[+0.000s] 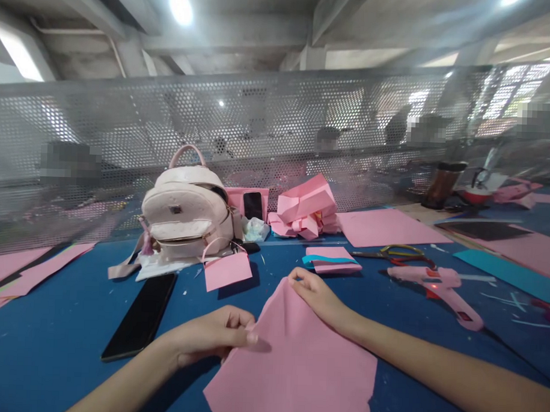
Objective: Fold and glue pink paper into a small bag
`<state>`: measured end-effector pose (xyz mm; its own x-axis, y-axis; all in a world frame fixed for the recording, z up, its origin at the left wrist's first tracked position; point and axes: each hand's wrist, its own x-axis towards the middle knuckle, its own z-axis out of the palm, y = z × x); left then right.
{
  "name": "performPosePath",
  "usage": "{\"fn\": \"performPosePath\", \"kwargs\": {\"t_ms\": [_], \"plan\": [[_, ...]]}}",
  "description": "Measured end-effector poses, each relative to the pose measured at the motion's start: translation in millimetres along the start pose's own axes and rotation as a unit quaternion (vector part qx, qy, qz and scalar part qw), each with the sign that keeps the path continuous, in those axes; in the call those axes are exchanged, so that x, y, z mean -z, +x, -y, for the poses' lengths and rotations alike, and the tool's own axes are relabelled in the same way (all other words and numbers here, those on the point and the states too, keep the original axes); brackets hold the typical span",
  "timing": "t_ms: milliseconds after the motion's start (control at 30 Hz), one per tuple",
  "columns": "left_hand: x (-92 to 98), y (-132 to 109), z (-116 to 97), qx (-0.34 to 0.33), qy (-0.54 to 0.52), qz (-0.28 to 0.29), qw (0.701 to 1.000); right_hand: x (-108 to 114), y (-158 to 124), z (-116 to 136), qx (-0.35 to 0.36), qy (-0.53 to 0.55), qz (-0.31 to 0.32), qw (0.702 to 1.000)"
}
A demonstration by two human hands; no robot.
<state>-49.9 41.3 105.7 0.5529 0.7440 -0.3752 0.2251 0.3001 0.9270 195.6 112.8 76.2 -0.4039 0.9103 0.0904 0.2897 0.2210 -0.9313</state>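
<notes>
A pink paper sheet [296, 363] lies on the blue table [63, 337] in front of me. My left hand [211, 339] pinches its left edge, fingers closed on the paper. At the sheet's far corner, my right hand [317, 297] grips the top edge between thumb and fingers. Both forearms reach in from the bottom of the view.
A black phone [140, 315] lies left of my left hand. Behind stand a pale pink backpack [187, 212], a small pink paper bag [227, 269], crumpled pink paper [306, 207], scissors [397, 253] and a pink glue gun [439, 287]. A perforated metal screen [278, 128] closes the far side.
</notes>
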Motion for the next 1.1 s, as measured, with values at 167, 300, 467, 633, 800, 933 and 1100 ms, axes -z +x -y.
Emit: {"fn": "performPosePath", "kwargs": {"t_ms": [167, 300, 467, 633, 800, 933, 1100], "plan": [[7.5, 2.6, -0.5, 0.012, 0.054, 0.03, 0.998, 5.2, -0.7, 11.5, -0.012, 0.005, 0.016, 1.0], [13.2, 3.2, 1.8, -0.007, 0.126, 0.014, 0.992, 7.6, 3.5, 11.3, -0.029, -0.002, 0.08, 0.996], [12.8, 2.6, 4.2, -0.039, 0.211, -0.047, 0.976, 16.3, 8.4, 9.0, -0.02, -0.05, 0.144, 0.988], [9.2, 7.5, 2.1, -0.078, 0.246, -0.11, 0.96, 28.8, 9.9, 11.0, -0.005, -0.094, 0.197, 0.976], [9.3, 10.4, 2.4, -0.078, 0.249, -0.118, 0.958, 29.9, 7.5, 14.7, 0.012, -0.121, 0.211, 0.97], [9.1, 10.4, 4.2, -0.08, 0.265, -0.125, 0.953, 26.6, 6.3, 16.2, 0.026, -0.147, 0.186, 0.971], [10.9, 11.8, 4.6, -0.088, 0.298, -0.15, 0.938, 25.7, 6.1, 15.1, 0.043, -0.203, 0.163, 0.965]]}}
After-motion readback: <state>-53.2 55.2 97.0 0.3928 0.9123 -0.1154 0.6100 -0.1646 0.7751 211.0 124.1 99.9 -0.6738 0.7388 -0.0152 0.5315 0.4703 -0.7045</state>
